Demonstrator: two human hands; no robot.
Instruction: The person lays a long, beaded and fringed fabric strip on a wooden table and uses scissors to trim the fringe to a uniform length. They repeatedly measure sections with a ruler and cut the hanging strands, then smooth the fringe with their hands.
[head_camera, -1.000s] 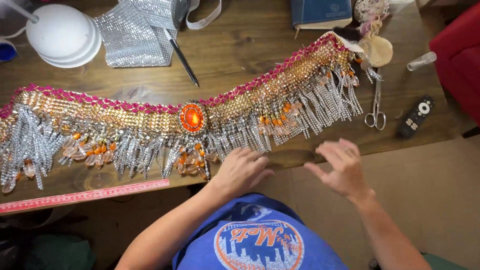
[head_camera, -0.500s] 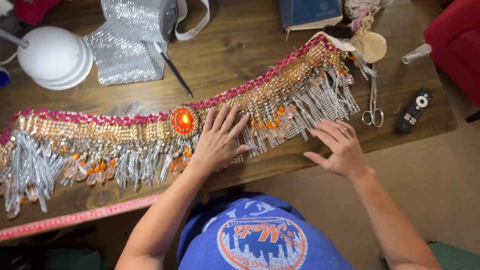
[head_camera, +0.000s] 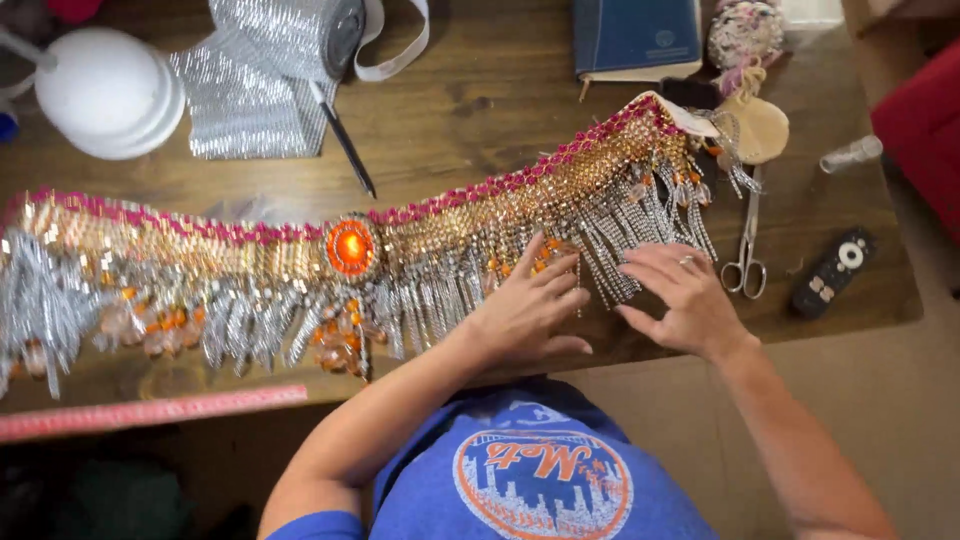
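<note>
A: Item: belt (head_camera: 300, 260), lying on the table (head_camera: 480, 120). Hands?
B: Your left hand (head_camera: 525, 310) and right hand (head_camera: 680, 300), both flat and open, press the fringe right of the orange gem (head_camera: 350, 246). Risk: your fingers may snag and tangle strands.

Wooden table (head_camera: 470, 130): beaded fringe belt (head_camera: 300, 270) spans width; scissors (head_camera: 746, 250), remote (head_camera: 834, 272) near right edge; blue book (head_camera: 636, 38), silver fabric (head_camera: 250, 100) along far edge.

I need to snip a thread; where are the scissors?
In the head view, the scissors lie on the wooden table just right of the right hand, between the beaded fringe belt and the black remote.
</note>
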